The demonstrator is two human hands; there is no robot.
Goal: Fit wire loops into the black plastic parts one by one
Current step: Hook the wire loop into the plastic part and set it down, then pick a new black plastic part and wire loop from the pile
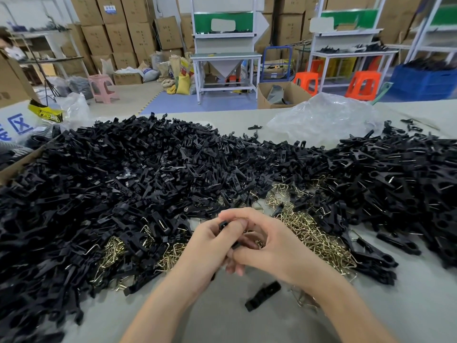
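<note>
Grey worktable [222,323] in a warehouse, heaped with black plastic parts [123,174] too many to count and one pile of brass wire loops [314,233]. At centre, left hand [210,246] and right hand [269,243] both curl tightly round one held part [223,224], its long axis running upper-left to lower-right. One loose part [263,295] lies near the wrists, angled toward upper-right.

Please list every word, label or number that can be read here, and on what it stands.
"X", blue, inside a blue square: on the white box at the far left.
Lettering on the yellow and black wrapper: too blurred to read.
Print on the blue label of a stacked carton: too small to read.
</note>
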